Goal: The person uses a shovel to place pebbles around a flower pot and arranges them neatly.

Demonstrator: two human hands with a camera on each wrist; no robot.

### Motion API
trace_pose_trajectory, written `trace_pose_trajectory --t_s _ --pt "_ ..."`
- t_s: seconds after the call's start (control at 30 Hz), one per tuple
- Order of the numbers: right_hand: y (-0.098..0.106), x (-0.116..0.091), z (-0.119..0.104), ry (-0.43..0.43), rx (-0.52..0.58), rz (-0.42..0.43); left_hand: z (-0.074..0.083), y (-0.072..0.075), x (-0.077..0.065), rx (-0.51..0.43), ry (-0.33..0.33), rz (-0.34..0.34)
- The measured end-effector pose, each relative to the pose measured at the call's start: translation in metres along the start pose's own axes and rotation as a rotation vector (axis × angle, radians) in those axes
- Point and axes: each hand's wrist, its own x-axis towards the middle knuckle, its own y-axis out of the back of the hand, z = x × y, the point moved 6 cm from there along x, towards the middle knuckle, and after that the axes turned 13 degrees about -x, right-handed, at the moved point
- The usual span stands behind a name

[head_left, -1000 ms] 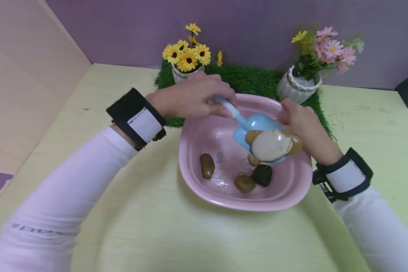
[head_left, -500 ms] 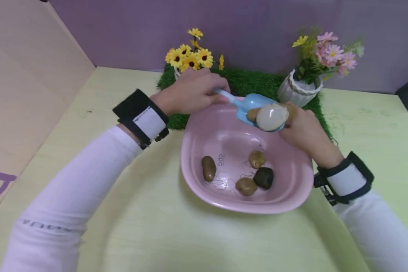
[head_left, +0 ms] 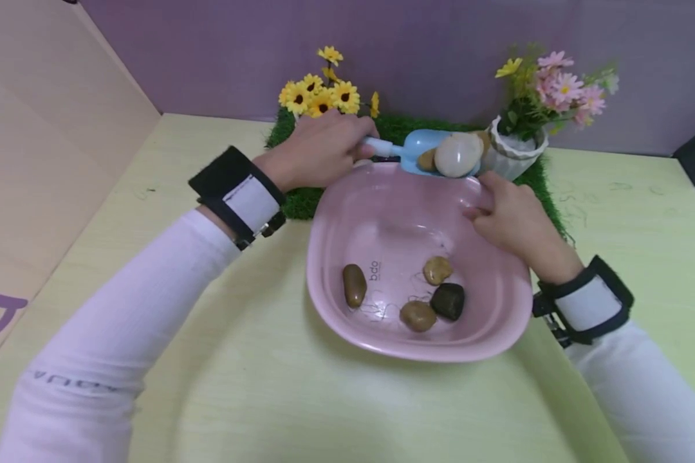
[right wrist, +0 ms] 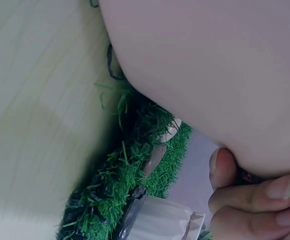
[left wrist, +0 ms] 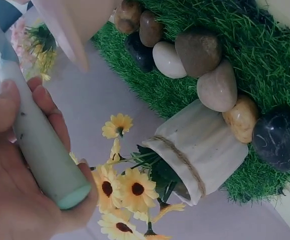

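My left hand (head_left: pixel 327 148) grips the handle of a light blue scoop (head_left: pixel 418 140) above the back rim of a pink basin (head_left: pixel 353 218). On the scoop lie a large white stone (head_left: pixel 459 155) and a smaller tan stone (head_left: pixel 426 161); another brownish one shows behind the white stone. The handle's pale end (left wrist: pixel 49 150) fills the palm in the left wrist view. My right hand (head_left: pixel 518 215) holds the basin's back right rim, thumb inside. In the basin lie an oblong brown stone (head_left: pixel 354 285), a black stone (head_left: pixel 448 301) and two tan-brown stones (head_left: pixel 418 316).
Behind the basin runs a strip of artificial grass (left wrist: pixel 270 50), with several stones (left wrist: pixel 200 52) on it. A white pot (left wrist: pixel 205 150) of yellow flowers stands at left, and another pot (head_left: pixel 512 151) with pink flowers at right. A purple wall (head_left: pixel 220 58) rises behind.
The loaded scoop has risen from inside the basin and moved back over its far rim, towards the grass and the right pot. The right hand stays at the rim.
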Motion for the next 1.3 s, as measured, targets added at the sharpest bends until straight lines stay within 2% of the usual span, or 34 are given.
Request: trace_pose_trajectory --t_s 0.13,0.4,0.6,0.87,1.13,1.3 --pt "0.0 0.0 0.0 -0.005 -0.003 -0.003 0.0 0.002 0.001 0.013 0.028 -0.001" --pt "-0.002 0.0 0.0 -0.015 0.001 -0.025 0.002 0.009 0.001 0.081 0.062 0.085" --pt "-0.002 0.0 0.0 -0.02 0.007 -0.034 0.001 0.009 0.001 0.098 0.105 0.124" --pt "-0.003 0.0 0.0 -0.016 0.015 -0.04 0.003 0.01 0.007 0.141 0.125 0.106" --pt "-0.003 0.0 0.001 -0.018 -0.003 -0.038 0.003 0.002 0.02 0.137 0.163 0.028" --pt "-0.003 0.0 0.001 -0.014 -0.006 -0.035 0.005 -0.001 0.026 0.141 0.16 0.031"
